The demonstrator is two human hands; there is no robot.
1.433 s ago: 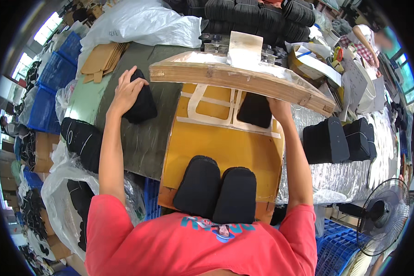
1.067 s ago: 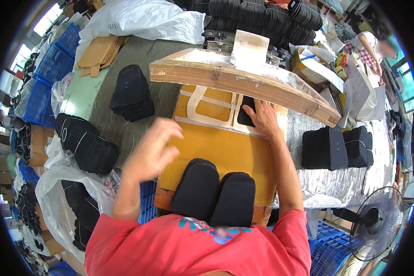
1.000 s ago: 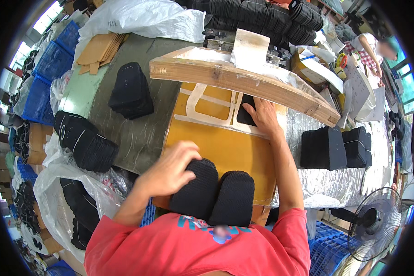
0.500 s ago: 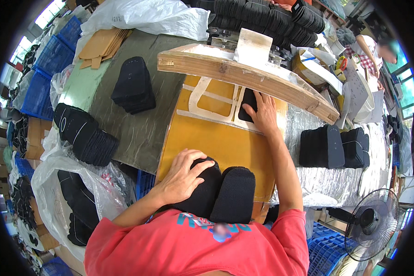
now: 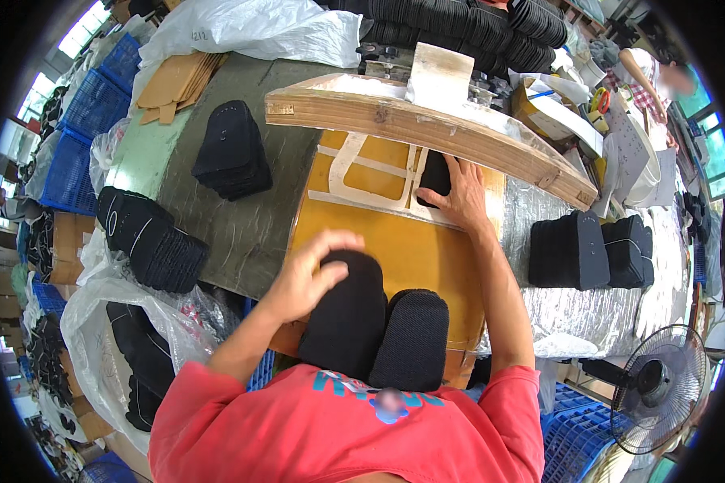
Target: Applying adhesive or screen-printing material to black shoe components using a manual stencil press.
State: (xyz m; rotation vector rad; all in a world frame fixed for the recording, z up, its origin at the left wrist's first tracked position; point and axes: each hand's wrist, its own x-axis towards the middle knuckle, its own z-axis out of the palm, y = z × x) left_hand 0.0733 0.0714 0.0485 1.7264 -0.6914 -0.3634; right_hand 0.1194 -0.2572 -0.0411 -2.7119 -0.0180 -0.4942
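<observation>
**Both hands on black pads**

At 8 o'clock, the left hand (image 5: 316, 272) curls narrowly onto a rounded black pad (image 5: 344, 318), pinching its 11 o'clock edge. A matching black pad stack (image 5: 411, 338) sits at 5 o'clock. At 2 o'clock, the right hand (image 5: 464, 196) spreads wide over a black insert (image 5: 435, 173) in a pale template (image 5: 370, 202) on a yellow board (image 5: 411, 251).

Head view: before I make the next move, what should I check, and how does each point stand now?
1. Left hand at left front pad: ok.
2. Left hand's grip firm: cannot tell; fingers blurred.
3. Right hand on back pad in the template's right opening: ok.
4. Left opening filled: not ok; yellow shows through.
5. Right hand clear of wooden frame: cannot tell; fingertips appear close to its edge.
</observation>
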